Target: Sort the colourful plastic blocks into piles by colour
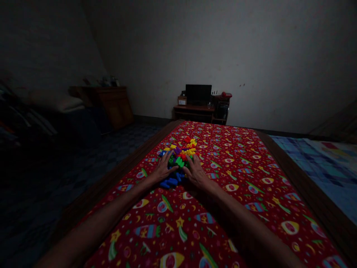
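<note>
Both of my hands rest against a heap of colourful plastic toy blocks on a red patterned cloth. My left hand lies at the left side of the heap, fingers stretched out over the pieces and thumb apart. At the opposite side, my right hand has its fingers spread and touches the edge of the heap. Blue blocks lie nearest to me, below my left hand. Green pieces sit between the hands, while yellow blocks, red and purple ones lie farther back. The fingertips partly hide some pieces.
The cloth covers a long surface with a brown border. Beyond it, a monitor stands on a low desk by the wall. A wooden cabinet is at the left, and a blue checked cloth lies to the right.
</note>
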Demonstrator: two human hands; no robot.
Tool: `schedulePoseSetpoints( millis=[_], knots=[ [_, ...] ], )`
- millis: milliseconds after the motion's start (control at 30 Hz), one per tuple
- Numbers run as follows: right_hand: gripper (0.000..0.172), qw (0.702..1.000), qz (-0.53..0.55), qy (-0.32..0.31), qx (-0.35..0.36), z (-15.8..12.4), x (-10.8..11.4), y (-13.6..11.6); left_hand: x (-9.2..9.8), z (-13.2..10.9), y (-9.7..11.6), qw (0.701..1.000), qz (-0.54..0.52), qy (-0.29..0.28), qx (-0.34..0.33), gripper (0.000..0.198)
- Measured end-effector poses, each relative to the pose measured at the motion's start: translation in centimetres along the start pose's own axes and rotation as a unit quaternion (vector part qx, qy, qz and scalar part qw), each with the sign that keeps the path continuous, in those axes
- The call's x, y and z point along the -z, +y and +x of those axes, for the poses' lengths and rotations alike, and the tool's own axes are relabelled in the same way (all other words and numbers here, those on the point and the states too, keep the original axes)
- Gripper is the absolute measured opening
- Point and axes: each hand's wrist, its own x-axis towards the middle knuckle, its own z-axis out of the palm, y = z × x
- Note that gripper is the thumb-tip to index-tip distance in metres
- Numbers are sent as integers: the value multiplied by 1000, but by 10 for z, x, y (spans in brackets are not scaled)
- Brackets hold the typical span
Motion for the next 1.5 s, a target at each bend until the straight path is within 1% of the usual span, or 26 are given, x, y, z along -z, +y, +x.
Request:
schedulePoseSetpoints(
  millis=[67, 100, 167, 233, 300, 367, 400, 433, 500, 567, 633, 733, 833, 900, 1000, 1100, 1167, 1233, 1300, 1367, 1400, 1433, 1500],
  knots=[
    [63, 999, 28, -5, 43, 8, 7, -11, 3, 8, 3, 1000, -7, 24, 2, 84],
    [60, 998, 34, 2, 60, 6, 15, -10, 7, 9, 0, 999, -10, 37, 8, 84],
    [54, 996, 28, 28, 77, -9, 39, 4, 17, 4, -8, 998, -11, 56, 20, 85],
    [48, 997, -5, 47, 61, -34, 66, 33, 22, -11, -14, 999, -3, 48, 24, 87],
    [46, 996, -48, 67, 31, -62, 91, 68, 19, -30, -12, 1000, 15, 10, 1, 91],
    [44, 991, -95, 90, -6, -87, 107, 101, 10, -46, 0, 996, 54, -42, -51, 98],
    [45, 986, -122, 109, -18, -96, 111, 115, 4, -50, 9, 992, 80, -60, -72, 101],
    [44, 981, -150, 122, -21, -104, 113, 126, -2, -50, 18, 989, 101, -65, -82, 100],
    [43, 970, -198, 141, -16, -112, 112, 140, -11, -38, 35, 988, 120, -59, -82, 92],
    [42, 963, -226, 148, -8, -114, 108, 145, -15, -15, 46, 991, 115, -42, -63, 83],
    [42, 960, -234, 152, -7, -114, 105, 146, -17, 12, 51, 994, 102, -29, -40, 76],
    [42, 962, -232, 143, -8, -113, 104, 144, -17, 42, 53, 996, 88, -2, -2, 66],
    [43, 962, -236, 136, -11, -114, 105, 143, -14, 55, 47, 995, 94, 29, 0, 61],
    [43, 960, -238, 144, -10, -115, 105, 143, -9, 61, 39, 995, 95, 29, 1, 59],
    [42, 958, -241, 156, -8, -115, 102, 142, -2, 81, 27, 996, 86, -7, 24, 57],
    [44, 955, -257, 151, -12, -114, 100, 140, 0, 116, 25, 995, 84, -52, 4, 53],
    [45, 952, -268, 145, -16, -114, 100, 139, -5, 144, 31, 993, 81, -83, -26, 52],
    [44, 951, -270, 147, -18, -115, 100, 138, -13, 168, 42, 987, 77, -128, -51, 53],
    [42, 952, -267, 149, -14, -116, 101, 138, -20, 185, 53, 978, 77, -179, -72, 51],
    [40, 954, -264, 146, -7, -117, 102, 138, -22, 191, 62, 969, 79, -217, -88, 44],
    [40, 954, -264, 142, -4, -117, 103, 138, -21, 190, 64, 966, 79, -228, -97, 41],
    [40, 954, -266, 138, -2, -116, 104, 138, -18, 186, 65, 963, 79, -235, -107, 38],
    [40, 952, -275, 136, -3, -116, 104, 138, -7, 168, 64, 959, 75, -237, -132, 33]
  ],
)
